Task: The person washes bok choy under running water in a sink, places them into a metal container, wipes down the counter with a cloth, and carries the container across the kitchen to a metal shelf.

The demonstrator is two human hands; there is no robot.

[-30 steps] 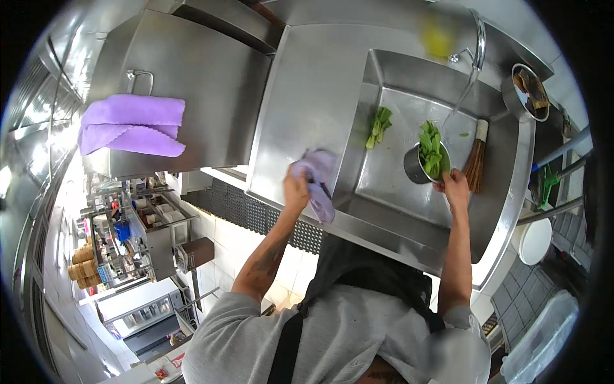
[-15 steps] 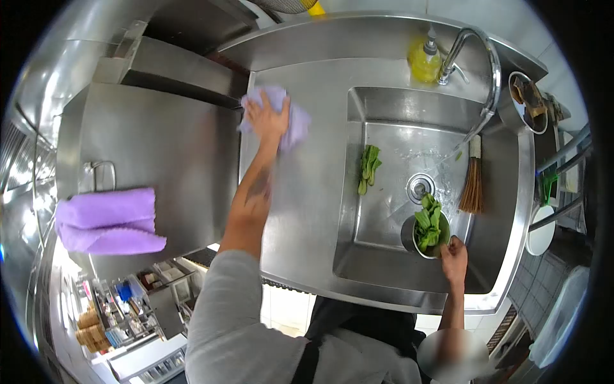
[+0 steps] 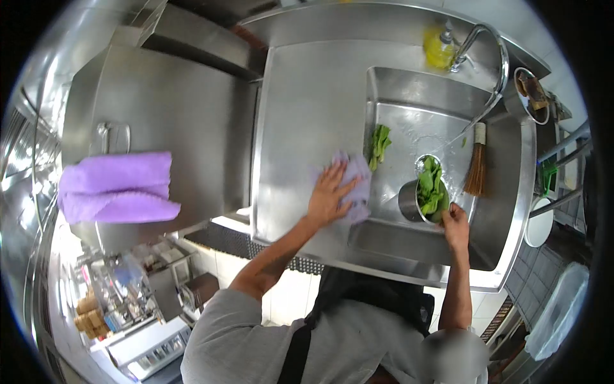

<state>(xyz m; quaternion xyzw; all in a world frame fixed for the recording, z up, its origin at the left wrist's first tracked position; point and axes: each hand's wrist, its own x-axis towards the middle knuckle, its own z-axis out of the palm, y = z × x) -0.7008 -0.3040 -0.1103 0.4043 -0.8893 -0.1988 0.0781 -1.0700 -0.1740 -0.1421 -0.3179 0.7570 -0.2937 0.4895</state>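
My left hand (image 3: 330, 196) lies spread and flat on a light purple cloth (image 3: 359, 185), pressing it to the steel counter beside the sink's left edge. In the sink, my right hand (image 3: 455, 228) is closed on the near right rim side of a steel pot (image 3: 408, 201); whether it has a handle there is hidden. The pot is tilted, and green leafy vegetables (image 3: 432, 185) stick out of its mouth. Another bunch of greens (image 3: 380, 144), like bok choy, rests by the sink's left wall.
A curved faucet (image 3: 504, 64) pours a thin stream into the sink (image 3: 419, 253). Inside on the right is a bristle whisk brush (image 3: 476, 168). Behind stands a yellow soap bottle (image 3: 439, 52). A folded purple towel (image 3: 121, 187) lies on the left steel surface (image 3: 185, 115).
My left hand has swept the cloth from the counter's far left corner toward me and right, to the sink's edge. My right hand still grips the pot. The camera view has shifted slightly.
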